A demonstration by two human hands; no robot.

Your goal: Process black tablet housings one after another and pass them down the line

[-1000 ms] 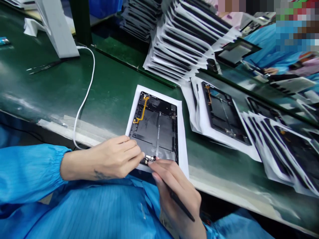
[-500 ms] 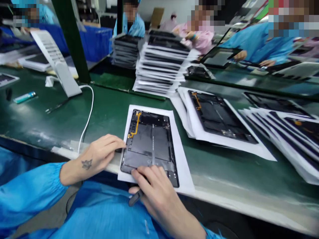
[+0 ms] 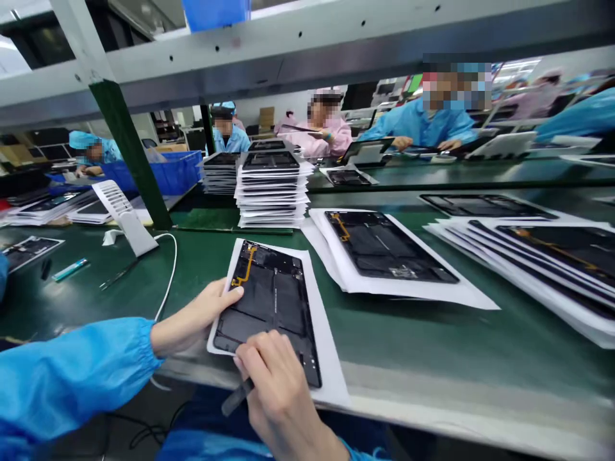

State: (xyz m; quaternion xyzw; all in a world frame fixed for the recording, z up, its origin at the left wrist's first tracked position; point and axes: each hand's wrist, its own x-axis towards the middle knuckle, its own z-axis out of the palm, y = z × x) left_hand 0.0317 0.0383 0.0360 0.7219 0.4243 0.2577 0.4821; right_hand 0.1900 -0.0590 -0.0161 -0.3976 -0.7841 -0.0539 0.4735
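Note:
A black tablet back housing [image 3: 288, 304] with an orange flex cable [image 3: 245, 267] lies on a white paper sheet [image 3: 327, 346] at the table's front edge. Its left edge is in the grip of my left hand [image 3: 204, 314], thumb on top and fingers hidden beneath. My right hand [image 3: 278, 384] is closed over the lower edge of the housing. From under that hand sticks out a dark grey tool handle [image 3: 234, 398]; the tool's tip is hidden, so its kind does not show.
To the right, more housings [image 3: 389, 246] rest on paper, with a fanned stack [image 3: 548, 275] beyond. A tall stack [image 3: 273, 192] stands behind. At left are a white stand [image 3: 125, 218], a white cable [image 3: 169, 282] and a teal tube [image 3: 70, 269]. Co-workers sit across the table.
My left hand has gone from fingertips at the housing's edge to a grip with the thumb on top. The right hand stays at the lower edge. The camera has tilted up.

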